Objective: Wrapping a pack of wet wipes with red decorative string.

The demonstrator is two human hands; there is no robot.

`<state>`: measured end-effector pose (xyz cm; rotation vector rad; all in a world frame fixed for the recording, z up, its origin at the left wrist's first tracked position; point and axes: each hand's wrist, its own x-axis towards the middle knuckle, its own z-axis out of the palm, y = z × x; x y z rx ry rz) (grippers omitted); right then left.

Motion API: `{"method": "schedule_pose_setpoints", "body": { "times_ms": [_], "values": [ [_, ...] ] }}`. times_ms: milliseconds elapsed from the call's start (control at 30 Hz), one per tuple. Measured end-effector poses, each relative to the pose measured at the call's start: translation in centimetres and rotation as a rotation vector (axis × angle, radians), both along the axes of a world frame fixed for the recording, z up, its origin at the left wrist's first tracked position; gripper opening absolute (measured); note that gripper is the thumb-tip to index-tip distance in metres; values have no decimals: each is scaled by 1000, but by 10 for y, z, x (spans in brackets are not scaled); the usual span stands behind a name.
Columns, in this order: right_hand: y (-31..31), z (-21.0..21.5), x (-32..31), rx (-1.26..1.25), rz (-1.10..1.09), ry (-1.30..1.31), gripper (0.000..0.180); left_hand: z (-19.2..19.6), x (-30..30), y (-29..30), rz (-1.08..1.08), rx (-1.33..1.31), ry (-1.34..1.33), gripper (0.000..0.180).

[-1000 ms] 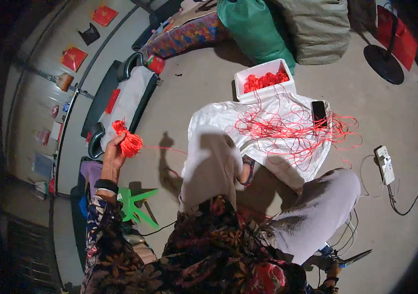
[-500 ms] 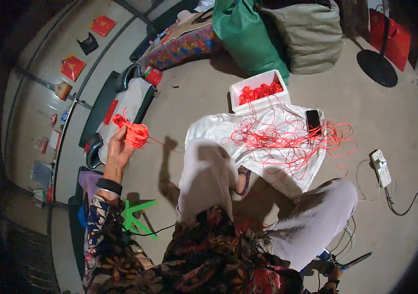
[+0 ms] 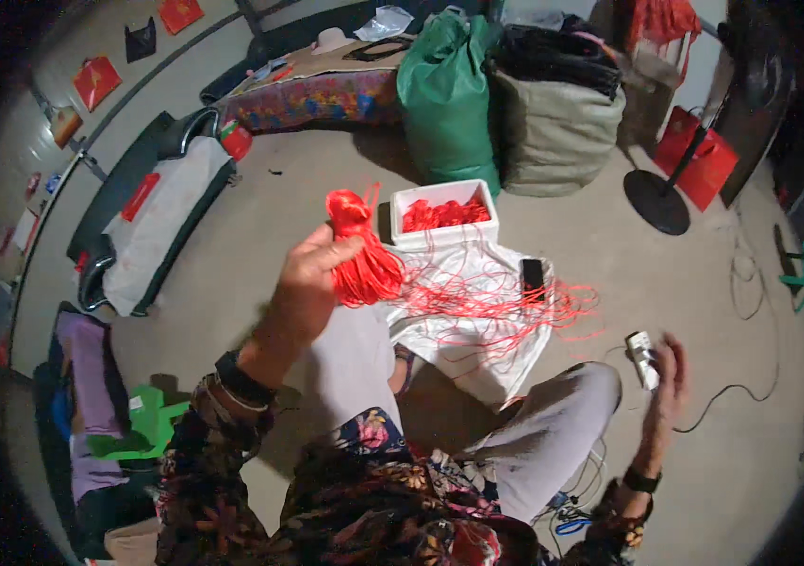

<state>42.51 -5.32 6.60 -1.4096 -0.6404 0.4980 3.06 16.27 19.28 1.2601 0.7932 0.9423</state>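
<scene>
The left hand (image 3: 312, 274) is raised above the floor and closed around a bundle of red cord (image 3: 362, 250), which hangs from the fingers in a thick tassel-like hank. Loose strands run from the bundle to a tangle of red cord (image 3: 505, 307) spread over a white sheet (image 3: 477, 363) on the floor (image 3: 260, 236). A black phone (image 3: 533, 276) lies on that sheet among the strands. Just behind the sheet stands a white box (image 3: 439, 193) with more red cord inside. The right hand (image 3: 671, 377) is held out to the side, fingers spread and gripping nothing, just beside a small white power strip (image 3: 642, 358) on the floor. A green sack (image 3: 449, 94), a grey sack (image 3: 557, 123) and a fan base (image 3: 658, 200) stand beyond the box.
</scene>
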Motion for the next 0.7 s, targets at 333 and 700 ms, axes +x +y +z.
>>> {"method": "schedule_pose_setpoints", "body": {
  "times_ms": [333, 700],
  "values": [
    [149, 52, -244, 152, 560, -609, 48, -32, 30, -39, 29, -250, -178, 26],
    [149, 31, -249, -297, 1021, 656, 15, -97, -20, 13, -241, -429, -451, 32]
  ]
}}
